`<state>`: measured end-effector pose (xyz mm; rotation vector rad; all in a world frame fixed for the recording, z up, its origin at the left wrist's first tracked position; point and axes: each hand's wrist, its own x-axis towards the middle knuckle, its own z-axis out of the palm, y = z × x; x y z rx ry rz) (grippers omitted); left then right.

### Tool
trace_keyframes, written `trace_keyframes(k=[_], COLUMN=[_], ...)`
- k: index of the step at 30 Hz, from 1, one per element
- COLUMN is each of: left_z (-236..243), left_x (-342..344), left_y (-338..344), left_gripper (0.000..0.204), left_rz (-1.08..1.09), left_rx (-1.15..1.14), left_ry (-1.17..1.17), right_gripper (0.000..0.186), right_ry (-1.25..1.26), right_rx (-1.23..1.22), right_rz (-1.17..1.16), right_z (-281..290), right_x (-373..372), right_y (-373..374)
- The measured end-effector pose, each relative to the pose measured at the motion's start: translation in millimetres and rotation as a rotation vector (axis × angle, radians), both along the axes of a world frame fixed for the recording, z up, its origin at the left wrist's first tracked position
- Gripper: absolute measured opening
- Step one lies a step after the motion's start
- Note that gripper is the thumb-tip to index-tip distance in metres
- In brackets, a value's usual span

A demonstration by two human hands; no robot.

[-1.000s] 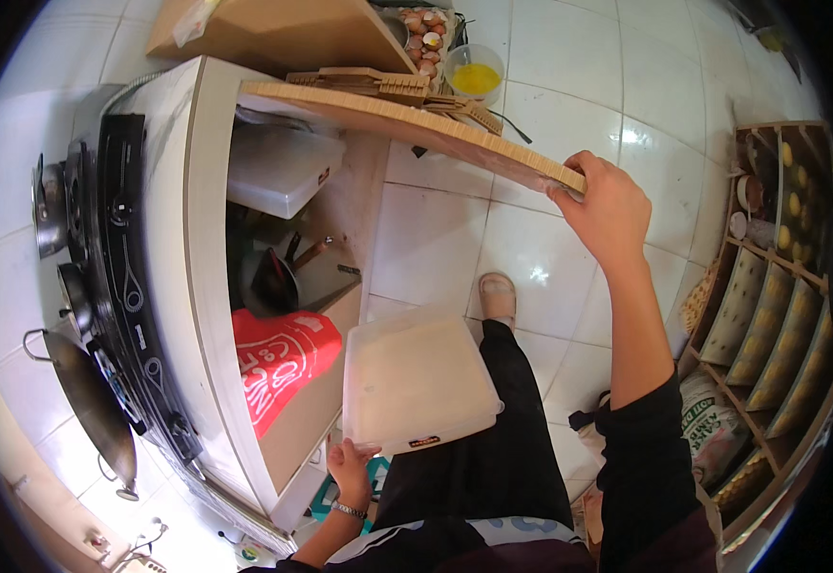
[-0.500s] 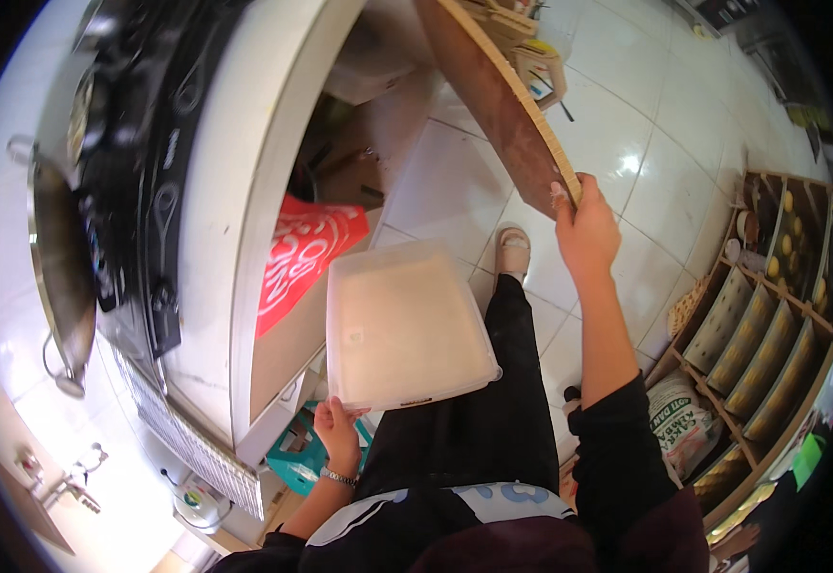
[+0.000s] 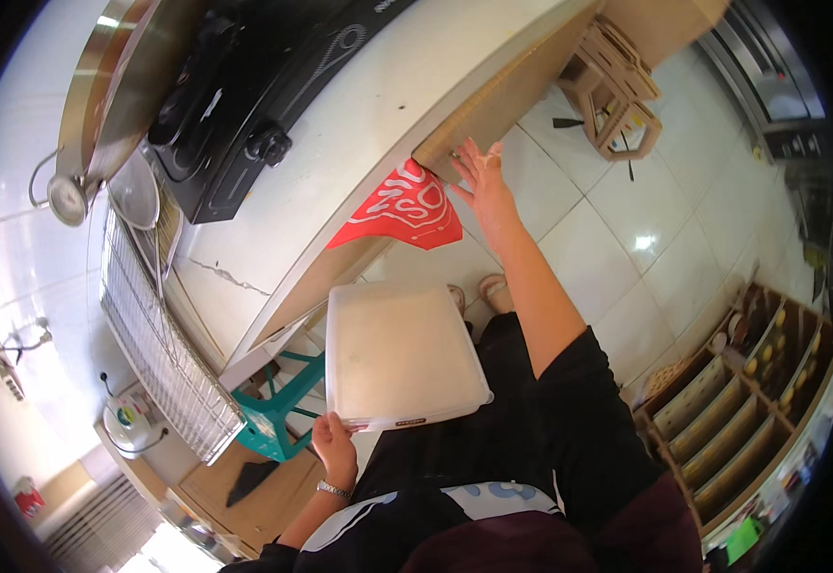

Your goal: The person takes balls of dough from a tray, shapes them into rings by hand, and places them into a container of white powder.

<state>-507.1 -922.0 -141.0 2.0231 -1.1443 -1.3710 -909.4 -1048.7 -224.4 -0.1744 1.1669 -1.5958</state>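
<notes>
A flat, square plastic container (image 3: 402, 349) with a translucent lid and pale contents is tilted in front of my body. My left hand (image 3: 335, 444) grips its near left corner, fingers closed on the rim. Farther off, my right hand (image 3: 486, 186) has its fingers spread at the edge of a wooden cabinet door (image 3: 507, 100); I cannot tell whether the fingertips press on it. Out of the cabinet beside the door sticks a red bag (image 3: 407, 212) with white lettering. The door hides most of the cabinet's inside.
Above the cabinet runs a white counter (image 3: 359, 115) with a black stove (image 3: 273, 105). A wire rack (image 3: 163, 334) and a green stool (image 3: 278, 411) stand to the left. Wooden stools (image 3: 612, 86) are at the far right, a partitioned wooden rack (image 3: 741, 411) at the near right.
The cabinet door has swung from wide open to nearly against the cabinet. My right hand has let go of its edge and moved left, fingers now spread. The container stays in my left hand.
</notes>
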Motion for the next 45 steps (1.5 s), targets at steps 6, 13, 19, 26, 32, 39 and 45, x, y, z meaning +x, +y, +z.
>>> trace_keyframes(k=[6, 13, 19, 26, 32, 39, 45], left_z=[-4.4, -10.7, 6.2, 21.5, 36.0, 62.1, 75.6], left_x=[2.8, -14.7, -32.2, -31.3, -11.7, 27.1, 46.4], left_y=[46.6, 88.4, 121.1, 158.8, 217.8, 342.4, 419.4], left_gripper=[0.021, 0.023, 0.022, 0.021, 0.02, 0.018, 0.034], left_rz=[0.307, 0.545, 0.632, 0.718, 0.914, 1.368, 1.535], left_rx=[0.022, 0.059, 0.0, -0.054, -0.093, -0.264, -0.142], left_ry=[0.003, -0.023, 0.041, 0.079, 0.071, 0.054, -0.029], right_gripper=[0.093, 0.095, 0.09, 0.079, 0.072, 0.063, 0.063], right_ry=[-0.273, -0.282, -0.305, 0.06, -0.313, -0.293, 0.008], right_rx=[-0.118, -0.016, -0.034, 0.246, 0.772, 0.584, 0.2], right_rz=[0.089, 0.132, 0.154, 0.425, 1.433, 1.643, 1.869], right_z=[-2.0, 2.4, 4.7, -24.9, -29.1, 25.7, 75.0], right_x=[-3.7, -13.4, -4.5, 30.7, 137.7, 260.9, 369.8], right_y=[-38.7, -63.9, -51.8, 22.3, 196.5, 240.5, 235.0])
